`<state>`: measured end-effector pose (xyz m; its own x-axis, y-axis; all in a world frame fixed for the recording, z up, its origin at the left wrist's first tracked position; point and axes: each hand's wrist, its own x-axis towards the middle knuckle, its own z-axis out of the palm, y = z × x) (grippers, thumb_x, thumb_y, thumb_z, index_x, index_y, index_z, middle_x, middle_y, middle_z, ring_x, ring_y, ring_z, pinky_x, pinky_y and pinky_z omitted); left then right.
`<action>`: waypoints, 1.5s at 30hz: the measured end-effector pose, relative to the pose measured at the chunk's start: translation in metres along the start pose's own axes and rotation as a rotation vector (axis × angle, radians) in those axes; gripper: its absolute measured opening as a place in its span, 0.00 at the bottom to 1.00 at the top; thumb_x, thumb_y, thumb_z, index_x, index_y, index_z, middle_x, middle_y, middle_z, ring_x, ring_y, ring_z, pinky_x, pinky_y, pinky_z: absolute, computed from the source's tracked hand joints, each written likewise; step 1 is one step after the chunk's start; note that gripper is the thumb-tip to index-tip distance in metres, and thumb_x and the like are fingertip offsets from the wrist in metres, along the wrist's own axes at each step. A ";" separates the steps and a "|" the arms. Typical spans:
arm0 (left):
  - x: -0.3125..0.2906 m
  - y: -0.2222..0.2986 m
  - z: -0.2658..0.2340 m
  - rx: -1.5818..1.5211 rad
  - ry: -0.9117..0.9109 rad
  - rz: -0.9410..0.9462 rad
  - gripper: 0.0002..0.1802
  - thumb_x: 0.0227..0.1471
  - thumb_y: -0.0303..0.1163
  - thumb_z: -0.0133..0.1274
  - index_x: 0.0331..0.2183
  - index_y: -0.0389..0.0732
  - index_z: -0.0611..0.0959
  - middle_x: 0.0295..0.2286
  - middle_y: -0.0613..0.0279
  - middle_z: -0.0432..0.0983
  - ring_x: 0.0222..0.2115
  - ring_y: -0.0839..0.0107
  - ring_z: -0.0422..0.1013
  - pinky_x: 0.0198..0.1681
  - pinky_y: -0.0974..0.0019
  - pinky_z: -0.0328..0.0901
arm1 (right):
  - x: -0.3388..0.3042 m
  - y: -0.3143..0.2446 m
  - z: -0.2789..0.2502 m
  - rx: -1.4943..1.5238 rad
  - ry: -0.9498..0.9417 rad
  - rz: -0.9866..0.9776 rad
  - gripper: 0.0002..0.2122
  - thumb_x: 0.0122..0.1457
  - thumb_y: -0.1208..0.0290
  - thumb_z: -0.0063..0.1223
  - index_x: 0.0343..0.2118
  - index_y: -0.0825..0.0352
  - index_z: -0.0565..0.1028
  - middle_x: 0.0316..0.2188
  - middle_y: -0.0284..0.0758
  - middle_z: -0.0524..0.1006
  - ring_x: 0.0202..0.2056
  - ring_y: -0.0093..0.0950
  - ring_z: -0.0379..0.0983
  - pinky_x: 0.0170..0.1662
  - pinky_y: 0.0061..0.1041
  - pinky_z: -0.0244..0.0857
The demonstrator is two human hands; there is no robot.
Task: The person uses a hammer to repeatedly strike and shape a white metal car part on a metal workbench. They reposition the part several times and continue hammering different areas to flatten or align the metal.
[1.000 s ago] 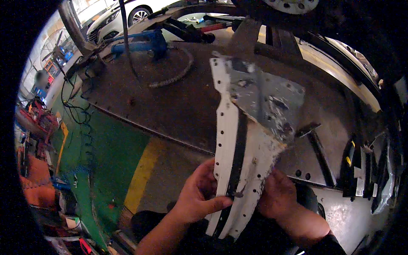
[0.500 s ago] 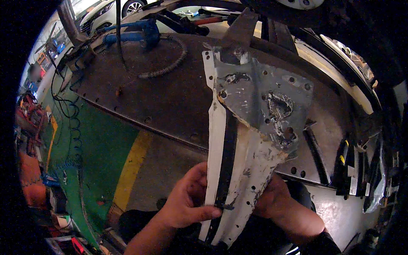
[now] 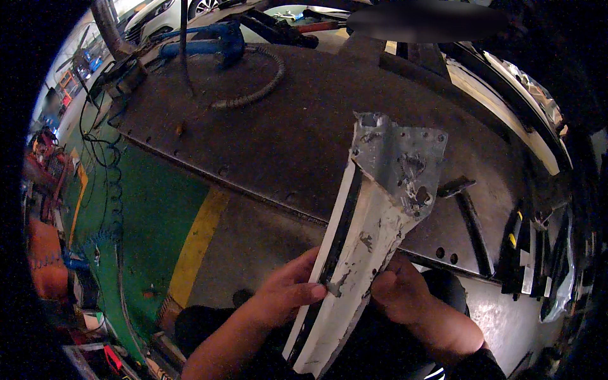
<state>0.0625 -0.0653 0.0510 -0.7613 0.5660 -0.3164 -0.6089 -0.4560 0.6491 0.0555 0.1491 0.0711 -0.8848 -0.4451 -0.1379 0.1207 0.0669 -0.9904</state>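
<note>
A long cut-off piece of car body panel (image 3: 373, 234) slants up in front of me, white along its length with a black stripe near its left edge. Its wider far end is bare grey sheet metal, with holes and torn, scraped patches. My left hand (image 3: 288, 285) grips the left edge, thumb lying on top by the black stripe. On the opposite edge, my right hand (image 3: 405, 291) is closed around the panel, its fingers partly hidden. The panel's far end overlaps a dark metal bench (image 3: 304, 126) in view; whether they touch, I cannot tell.
On the bench lie a blue tool (image 3: 228, 47) with a ribbed hose (image 3: 253, 95) and a dark metal bar (image 3: 472, 231). A coiled cable (image 3: 113, 183) hangs over the green floor at left. A white car (image 3: 152, 22) stands behind.
The panel's far end has dropped and tipped away from me, swinging a little right. It looks shorter now. Both hands keep their hold, the left one shifted slightly.
</note>
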 end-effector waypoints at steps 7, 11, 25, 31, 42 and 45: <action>0.004 0.006 0.011 0.255 0.003 0.018 0.54 0.37 0.40 0.69 0.59 0.34 0.58 0.51 0.53 0.66 0.53 0.63 0.62 0.58 0.60 0.53 | -0.004 -0.011 -0.012 -0.155 0.063 -0.099 0.20 0.59 0.52 0.49 0.43 0.65 0.73 0.36 0.37 0.76 0.40 0.33 0.73 0.40 0.37 0.68; 0.007 0.008 0.011 0.286 0.015 0.043 0.55 0.34 0.36 0.70 0.59 0.34 0.57 0.52 0.53 0.66 0.54 0.63 0.61 0.59 0.59 0.52 | -0.008 -0.022 -0.023 0.149 0.167 -0.065 0.24 0.59 0.48 0.41 0.48 0.64 0.69 0.43 0.40 0.72 0.45 0.38 0.69 0.46 0.41 0.64; -0.007 0.029 0.011 0.928 0.075 0.293 0.57 0.24 0.32 0.76 0.57 0.35 0.64 0.48 0.51 0.70 0.48 0.64 0.68 0.53 0.60 0.61 | 0.000 -0.041 -0.047 1.155 0.010 -0.344 0.34 0.60 0.39 0.27 0.60 0.62 0.59 0.59 0.43 0.61 0.59 0.44 0.57 0.62 0.47 0.48; -0.006 0.026 -0.005 0.783 0.058 0.409 0.56 0.24 0.34 0.75 0.56 0.35 0.65 0.47 0.51 0.71 0.48 0.65 0.68 0.53 0.60 0.61 | -0.006 -0.018 -0.010 1.077 0.142 0.022 0.34 0.57 0.40 0.32 0.60 0.60 0.58 0.59 0.39 0.61 0.61 0.41 0.55 0.63 0.46 0.47; 0.000 0.023 0.018 0.825 0.165 0.325 0.56 0.29 0.34 0.74 0.58 0.34 0.61 0.50 0.51 0.68 0.52 0.64 0.65 0.56 0.59 0.58 | 0.000 -0.008 -0.009 1.328 0.111 0.004 0.32 0.60 0.44 0.27 0.61 0.63 0.57 0.58 0.40 0.63 0.60 0.40 0.57 0.61 0.44 0.48; 0.001 0.014 0.012 0.708 0.202 0.420 0.55 0.29 0.32 0.74 0.58 0.34 0.61 0.49 0.51 0.68 0.52 0.63 0.64 0.57 0.60 0.57 | 0.014 -0.029 -0.007 1.201 0.336 -0.006 0.30 0.62 0.45 0.30 0.58 0.63 0.61 0.54 0.37 0.68 0.53 0.38 0.65 0.55 0.40 0.59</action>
<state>0.0559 -0.0627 0.0684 -0.9593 0.2812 -0.0262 -0.0347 -0.0250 0.9991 0.0368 0.1469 0.0979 -0.9366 -0.1805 -0.3003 0.2941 -0.8709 -0.3938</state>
